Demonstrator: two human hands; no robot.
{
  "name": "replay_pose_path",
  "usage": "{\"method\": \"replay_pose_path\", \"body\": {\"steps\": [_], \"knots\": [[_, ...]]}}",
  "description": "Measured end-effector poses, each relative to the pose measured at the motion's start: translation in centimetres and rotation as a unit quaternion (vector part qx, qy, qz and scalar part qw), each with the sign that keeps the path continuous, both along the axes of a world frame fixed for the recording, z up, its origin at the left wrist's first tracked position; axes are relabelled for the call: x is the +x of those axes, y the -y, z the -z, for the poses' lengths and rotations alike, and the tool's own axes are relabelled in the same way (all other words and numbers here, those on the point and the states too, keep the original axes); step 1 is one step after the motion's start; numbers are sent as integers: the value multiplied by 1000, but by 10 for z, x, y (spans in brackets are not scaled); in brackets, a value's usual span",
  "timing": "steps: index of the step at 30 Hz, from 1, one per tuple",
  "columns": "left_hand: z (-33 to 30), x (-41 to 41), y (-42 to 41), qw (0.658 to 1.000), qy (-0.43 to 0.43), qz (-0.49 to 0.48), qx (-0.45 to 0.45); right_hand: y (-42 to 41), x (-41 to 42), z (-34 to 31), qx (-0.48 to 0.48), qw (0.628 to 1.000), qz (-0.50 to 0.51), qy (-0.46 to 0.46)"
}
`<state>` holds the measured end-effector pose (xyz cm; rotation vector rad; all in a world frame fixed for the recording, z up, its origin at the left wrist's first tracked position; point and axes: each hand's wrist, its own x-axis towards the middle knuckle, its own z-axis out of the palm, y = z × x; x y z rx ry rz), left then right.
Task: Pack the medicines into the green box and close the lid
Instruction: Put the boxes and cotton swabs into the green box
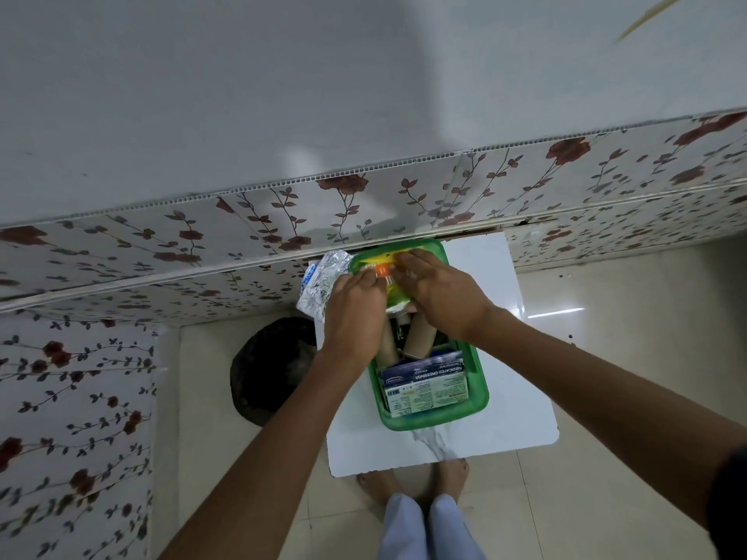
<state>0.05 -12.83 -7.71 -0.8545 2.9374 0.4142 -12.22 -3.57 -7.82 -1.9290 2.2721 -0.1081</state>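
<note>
1. Green box [481, 392] sits open on the white counter [521, 402], right under both hands. No lid in view on it.
2. Far end of the box, beneath the fingertips: a yellow-green packet [398, 295] with an orange cap [382, 270] showing between the two hands.
3. Left hand [355, 309]: palm down, fingers curled onto the packet's left edge next to the orange cap. Whether it is pinching or only pressing, cannot tell.
4. Right hand [434, 291]: palm down, fingers spread flat across the top of the packet at the far end of the box. Looks like a press, not a closed grasp; underside is hidden.
5. Below the palms, toward the wrists: two brown cylinders [420, 341] lying lengthwise in the box, partly covered by the hands.
6. Nearer the person than both wrists: a blue-and-white dressings pack [424, 375] lying flat in the box's near end, with a printed leaflet or carton [428, 396] just beside it.
7. Left of the left hand, outside the box: a crumpled foil strip [319, 282] touching the box's far-left corner, partly over the counter edge.
8. Further out: floral wall panel [161, 252] beyond the fingertips, a dark round object [271, 369] on the floor left of the left forearm, tiled floor [626, 357] to the right, bare feet [452, 474] below the counter.
</note>
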Motion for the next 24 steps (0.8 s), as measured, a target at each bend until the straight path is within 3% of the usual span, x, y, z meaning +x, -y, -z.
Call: {"method": "replay_pose_path", "body": {"steps": [3, 6, 8, 10, 12, 15, 18, 24], "knots": [[-5, 3, 10, 978, -144, -79, 131, 0, 6, 0, 9, 999, 32, 13], [-9, 18, 26, 932, -242, -221, 152, 3, -1, -10, 37, 998, 24, 50], [2, 28, 42, 898, -224, -326, 193, 11, -11, -23, 35, 987, 57, 146], [16, 35, 56, 876, -164, -394, 227, 21, -15, -33, -46, 964, 139, 221], [32, 38, 64, 878, -87, -401, 247, 29, -14, -38, -127, 949, 182, 224], [52, 35, 70, 865, -44, -408, 290, 36, -6, -34, -143, 944, 175, 239], [62, 33, 71, 860, -60, -424, 277, 39, 3, -27, -137, 947, 159, 245], [32, 46, 65, 844, -175, -440, 252, 29, 15, -38, -145, 928, 193, 283]]}}
